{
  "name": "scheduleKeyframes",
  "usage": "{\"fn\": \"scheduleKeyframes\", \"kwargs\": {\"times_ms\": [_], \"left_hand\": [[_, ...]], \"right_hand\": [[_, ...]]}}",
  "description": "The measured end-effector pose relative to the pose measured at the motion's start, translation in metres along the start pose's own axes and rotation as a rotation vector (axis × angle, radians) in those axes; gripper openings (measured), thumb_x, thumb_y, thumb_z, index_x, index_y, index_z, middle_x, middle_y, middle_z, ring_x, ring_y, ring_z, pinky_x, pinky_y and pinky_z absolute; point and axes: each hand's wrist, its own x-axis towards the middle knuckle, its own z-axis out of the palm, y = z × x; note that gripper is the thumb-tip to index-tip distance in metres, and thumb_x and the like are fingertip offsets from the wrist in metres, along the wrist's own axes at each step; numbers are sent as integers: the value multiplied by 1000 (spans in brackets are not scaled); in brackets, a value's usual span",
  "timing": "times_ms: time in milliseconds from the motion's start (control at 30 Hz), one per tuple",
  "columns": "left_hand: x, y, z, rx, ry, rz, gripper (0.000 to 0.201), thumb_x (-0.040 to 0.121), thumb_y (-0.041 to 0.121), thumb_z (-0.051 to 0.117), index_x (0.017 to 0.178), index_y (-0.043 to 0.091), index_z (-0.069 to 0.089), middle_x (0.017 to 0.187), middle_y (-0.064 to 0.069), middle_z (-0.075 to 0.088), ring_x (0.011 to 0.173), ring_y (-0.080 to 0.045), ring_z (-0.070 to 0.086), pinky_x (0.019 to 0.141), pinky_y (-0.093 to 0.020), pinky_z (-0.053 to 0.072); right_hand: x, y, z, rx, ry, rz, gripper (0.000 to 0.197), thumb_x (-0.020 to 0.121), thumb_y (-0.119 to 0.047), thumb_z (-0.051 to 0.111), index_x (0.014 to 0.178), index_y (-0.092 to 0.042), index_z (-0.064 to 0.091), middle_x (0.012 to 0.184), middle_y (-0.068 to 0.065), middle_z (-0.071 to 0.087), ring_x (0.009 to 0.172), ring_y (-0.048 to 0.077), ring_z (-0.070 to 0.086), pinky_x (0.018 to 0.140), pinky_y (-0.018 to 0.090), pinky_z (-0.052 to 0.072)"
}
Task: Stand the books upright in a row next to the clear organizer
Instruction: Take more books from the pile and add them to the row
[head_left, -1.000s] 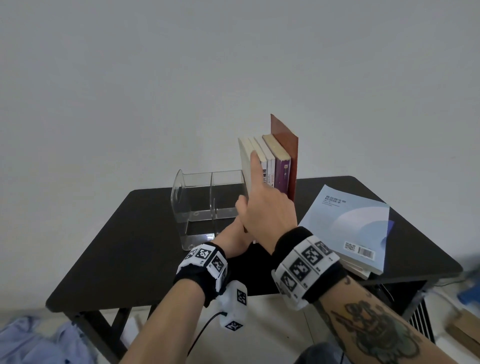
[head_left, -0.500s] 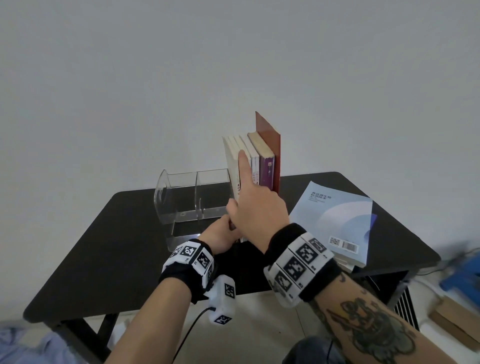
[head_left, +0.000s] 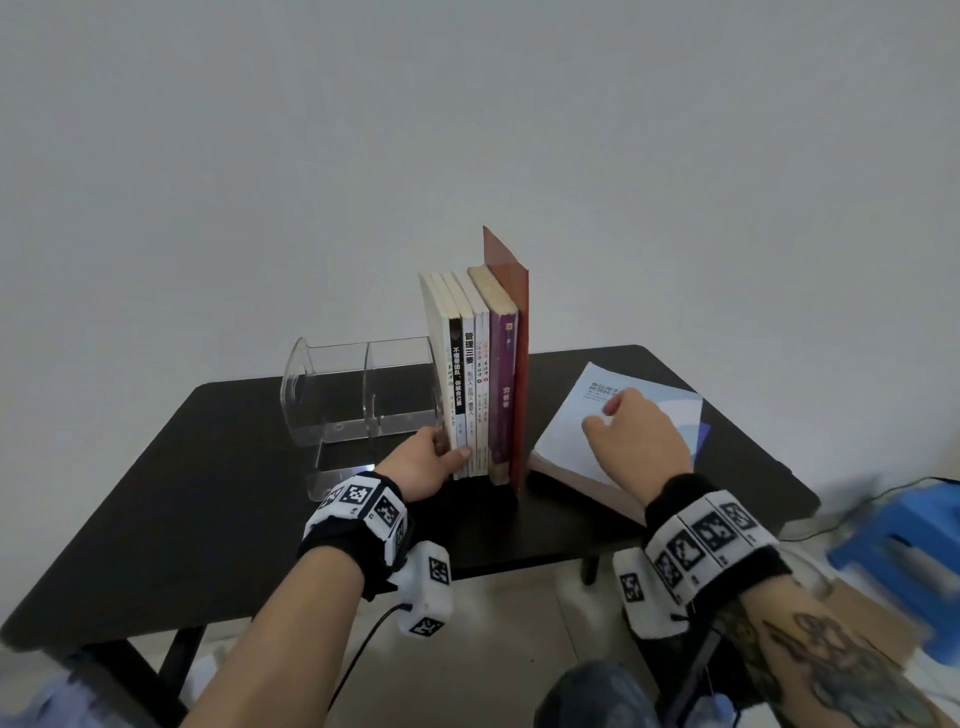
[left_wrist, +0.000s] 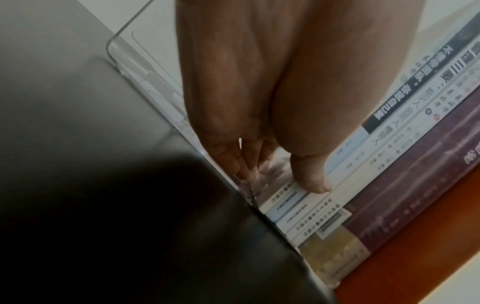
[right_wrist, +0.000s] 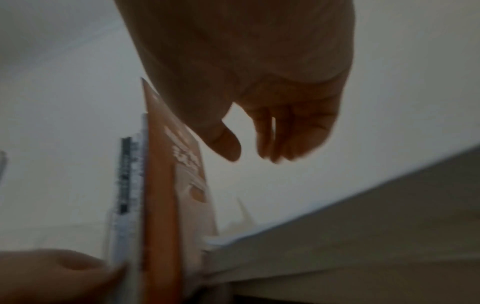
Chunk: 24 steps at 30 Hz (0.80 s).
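Several books (head_left: 480, 374) stand upright in a row on the black table (head_left: 208, 493), tight against the right wall of the clear organizer (head_left: 358, 395). A taller red book (head_left: 521, 364) ends the row on the right. My left hand (head_left: 451, 446) grips the row's base, with its fingers between the organizer wall (left_wrist: 145, 67) and the leftmost book and its thumb (left_wrist: 311, 181) on the spines (left_wrist: 389, 185). My right hand (head_left: 602, 415) is over a pale blue book (head_left: 576, 436) lying flat on another book. In the right wrist view its fingers (right_wrist: 272, 144) hang relaxed and hold nothing.
The organizer's two compartments hold nothing. The flat books reach the table's right front edge. A blue stool (head_left: 904, 540) and a piece of cardboard (head_left: 857, 613) are on the floor to the right. A plain wall stands right behind the table.
My right hand has left the tops of the upright books and moved right and down to the flat blue book. My left hand has stayed at the row's base.
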Motion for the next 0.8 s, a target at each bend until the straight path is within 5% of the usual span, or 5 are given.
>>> {"fn": "scheduleKeyframes", "kwargs": {"times_ms": [167,333,500,633,800], "left_hand": [[1,-3,4,-25,2,-26,46,97,34,51,136,10,46,135,-3,57,122,-20,55,104,-30,40],[4,-10,8,-65,9,-42,53,95,37,53,140,13,40,137,-1,57,123,-19,55,108,-41,41],[2,-10,13,-32,43,-70,55,94,37,55,142,17,36,140,0,54,131,-23,48,111,-45,36],[4,-11,16,-26,56,-84,60,94,36,55,145,17,29,142,-3,51,134,-27,44,112,-46,34],[1,-9,16,-25,39,-78,66,93,36,56,148,19,23,143,-2,50,133,-26,45,112,-44,35]], "right_hand": [[17,45,9,-314,-56,244,68,91,-50,50,137,-3,34,140,22,37,129,38,34,103,46,34],[33,50,5,-221,-88,350,94,85,-54,61,143,9,22,139,24,41,125,37,44,101,42,40],[46,55,-15,-214,-154,292,66,78,-48,73,120,0,57,121,16,58,105,31,61,86,34,51],[45,55,-23,257,-96,329,22,84,-15,64,91,5,58,77,19,62,50,26,56,43,23,40],[36,44,-22,527,-99,391,34,86,-12,43,113,8,46,69,22,57,38,23,49,34,20,38]]}}
